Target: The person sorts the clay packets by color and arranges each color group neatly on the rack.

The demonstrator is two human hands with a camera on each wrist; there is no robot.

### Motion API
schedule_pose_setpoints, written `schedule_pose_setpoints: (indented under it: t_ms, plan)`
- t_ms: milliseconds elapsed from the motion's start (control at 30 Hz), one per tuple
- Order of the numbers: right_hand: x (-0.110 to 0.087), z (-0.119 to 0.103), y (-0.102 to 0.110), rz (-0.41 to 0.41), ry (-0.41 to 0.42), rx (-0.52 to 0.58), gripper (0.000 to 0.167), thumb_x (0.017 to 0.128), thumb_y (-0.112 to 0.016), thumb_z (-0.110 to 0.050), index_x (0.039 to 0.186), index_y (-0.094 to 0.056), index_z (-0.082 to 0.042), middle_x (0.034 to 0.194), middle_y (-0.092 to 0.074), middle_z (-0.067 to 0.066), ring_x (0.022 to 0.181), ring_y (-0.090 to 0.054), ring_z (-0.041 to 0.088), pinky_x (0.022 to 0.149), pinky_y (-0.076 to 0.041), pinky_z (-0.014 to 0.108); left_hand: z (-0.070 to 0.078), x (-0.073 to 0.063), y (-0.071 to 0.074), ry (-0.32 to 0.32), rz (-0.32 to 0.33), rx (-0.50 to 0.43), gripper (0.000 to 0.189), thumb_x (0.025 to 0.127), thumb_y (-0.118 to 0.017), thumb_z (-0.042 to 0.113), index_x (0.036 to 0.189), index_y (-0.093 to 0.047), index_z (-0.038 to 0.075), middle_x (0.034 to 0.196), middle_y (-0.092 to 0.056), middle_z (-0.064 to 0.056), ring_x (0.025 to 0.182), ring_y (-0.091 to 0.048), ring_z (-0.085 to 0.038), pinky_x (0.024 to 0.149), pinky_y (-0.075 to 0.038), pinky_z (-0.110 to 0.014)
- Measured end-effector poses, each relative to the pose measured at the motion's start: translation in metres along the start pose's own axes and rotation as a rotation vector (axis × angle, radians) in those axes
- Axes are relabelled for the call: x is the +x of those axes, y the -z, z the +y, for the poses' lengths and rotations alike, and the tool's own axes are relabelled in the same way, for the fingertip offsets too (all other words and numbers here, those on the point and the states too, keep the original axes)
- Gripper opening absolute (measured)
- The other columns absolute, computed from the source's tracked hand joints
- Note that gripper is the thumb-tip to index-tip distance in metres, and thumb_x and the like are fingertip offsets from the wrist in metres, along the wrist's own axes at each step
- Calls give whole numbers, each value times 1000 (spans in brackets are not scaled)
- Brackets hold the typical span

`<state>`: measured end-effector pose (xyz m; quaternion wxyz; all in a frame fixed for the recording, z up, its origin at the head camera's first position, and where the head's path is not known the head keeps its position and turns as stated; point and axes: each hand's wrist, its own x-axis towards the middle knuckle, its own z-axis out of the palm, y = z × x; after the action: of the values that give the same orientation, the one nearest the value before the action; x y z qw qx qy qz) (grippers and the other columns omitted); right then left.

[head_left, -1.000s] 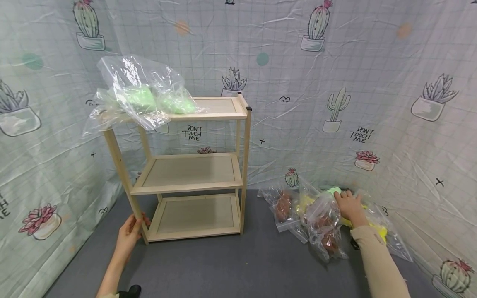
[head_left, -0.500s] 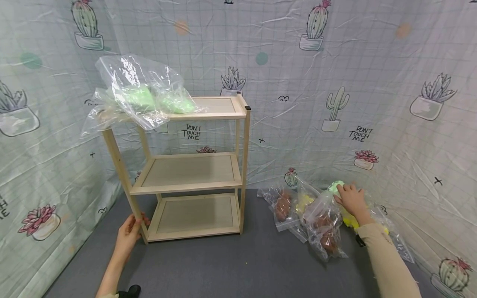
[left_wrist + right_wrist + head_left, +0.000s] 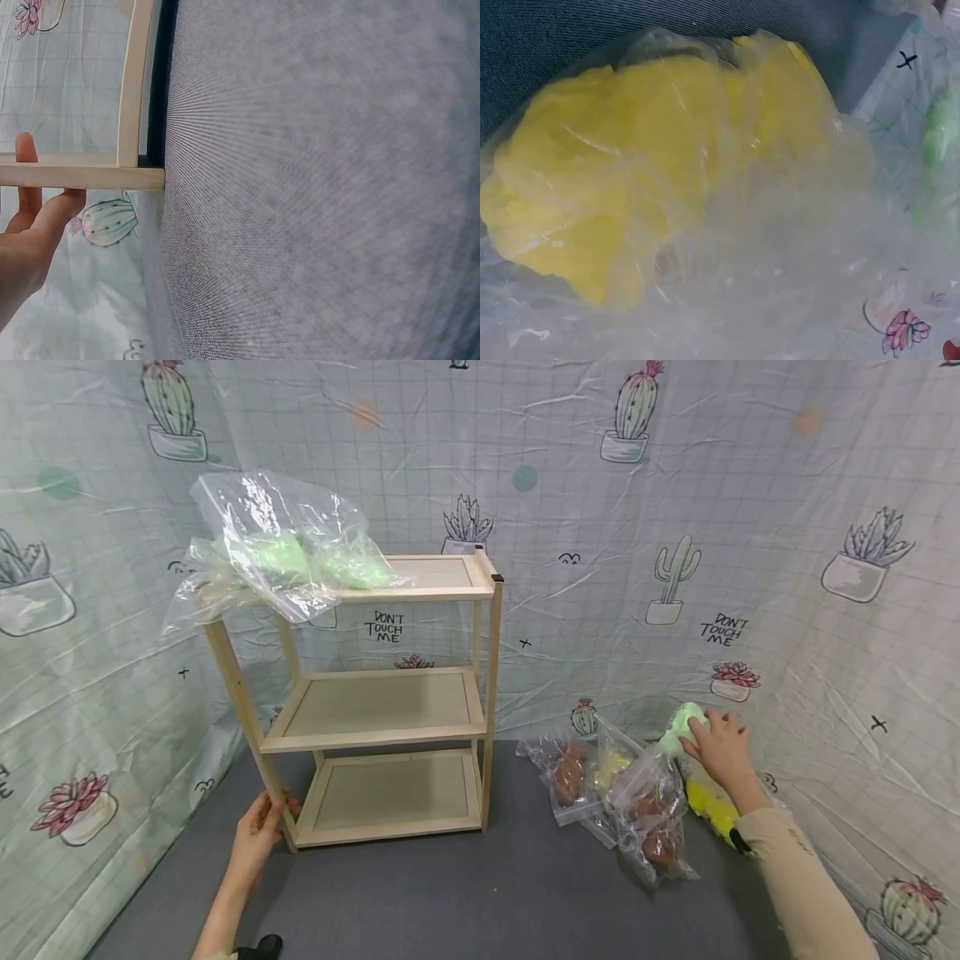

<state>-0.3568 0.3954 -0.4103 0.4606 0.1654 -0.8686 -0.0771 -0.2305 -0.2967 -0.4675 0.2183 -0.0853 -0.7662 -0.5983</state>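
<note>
My left hand [image 3: 258,831] grips the front left leg of a wooden three-tier shelf [image 3: 382,739] near its foot. In the left wrist view the fingers [image 3: 27,146] and thumb of that hand lie on either side of the leg [image 3: 82,177]. At the right, my right hand [image 3: 723,756] holds a clear plastic bag with a pale green soft item [image 3: 684,727] at the back of a pile. Below that hand lies a bagged yellow item [image 3: 712,810]. In the right wrist view the clear-bagged yellow item [image 3: 630,157] fills much of the picture, with a green item [image 3: 936,150] at the right edge.
Clear bags with green items [image 3: 281,556] lie on the top shelf and overhang its left end. Bags with brown items [image 3: 568,777] and a bagged yellow item [image 3: 611,770] lie beside my right hand. A patterned curtain [image 3: 570,468] surrounds the dark grey surface [image 3: 480,902].
My right hand has moved slightly up and right, and the green item has risen with it. More of the yellow item beneath shows. My left hand stays on the shelf leg.
</note>
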Motion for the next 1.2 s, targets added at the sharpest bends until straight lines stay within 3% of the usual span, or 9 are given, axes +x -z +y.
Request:
schedule_pose_setpoints:
  t_ms: [133,300,567,867,1200]
  plan:
    - [9,2,4,117,52,-52,53,94,-20,-52,92,-45,-6,93,-52,23,83,-49,50,51,-33,56,-1,0,0,2,3,-5,23,96,-35,18,115,-48,15,94,-58,18,87,-57,8,63,-46,-20]
    - [24,4,15,195,96,-60,48,94,-29,-48,90,-48,-4,88,-54,20,84,-49,49,52,-32,56,-1,0,0,1,12,12,22,96,-35,18,115,-48,15,93,-58,17,86,-57,8,62,-45,-20]
    - [37,8,35,199,105,-36,52,93,-27,-52,87,-44,-3,90,-53,20,88,-47,50,52,-31,55,0,0,0,16,5,35,22,96,-35,19,114,-48,16,92,-57,23,86,-56,9,63,-45,-20]
    - [51,6,49,297,164,-36,52,92,-31,-54,81,-42,-4,85,-53,16,83,-50,46,46,-26,49,0,1,0,5,5,9,22,96,-35,19,114,-48,17,91,-57,23,86,-57,8,63,-45,-20]
    - [64,-7,73,259,197,0,55,91,-30,-56,83,-46,-3,85,-55,14,83,-51,42,47,-32,50,-2,1,0,-1,5,-33,23,96,-36,17,115,-49,16,93,-59,17,86,-57,7,63,-45,-20]
